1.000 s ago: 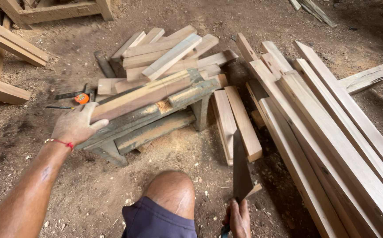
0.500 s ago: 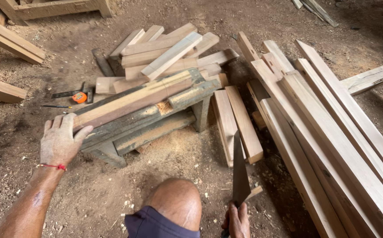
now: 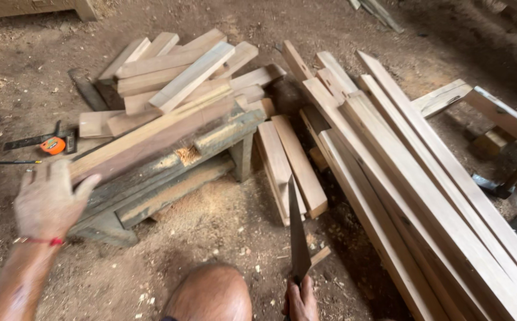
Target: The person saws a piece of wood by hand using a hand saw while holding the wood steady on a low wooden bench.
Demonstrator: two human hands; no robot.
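My left hand (image 3: 49,201) is spread open, fingers apart, at the near left end of a long reddish wooden board (image 3: 151,139) that lies on a low, dark, worn sawhorse (image 3: 169,178). The fingertips hover at the board's end; contact is unclear. At the bottom centre my right hand (image 3: 300,302) grips the handle of a handsaw (image 3: 298,238), whose dark blade points up and away over the dirt floor. My bare knee (image 3: 211,294) shows beside it. Sawdust lies on and under the sawhorse.
Short offcuts (image 3: 175,65) are heaped behind the sawhorse, two short planks (image 3: 291,163) beside it. Long pale boards (image 3: 413,178) lie stacked on the right. An orange tape measure (image 3: 52,145), a square and a pencil (image 3: 15,161) lie on the dirt at left.
My left hand has drawn back from the board's end and opened, now lower and nearer me. The view has shifted closer. The saw stays in my right hand.
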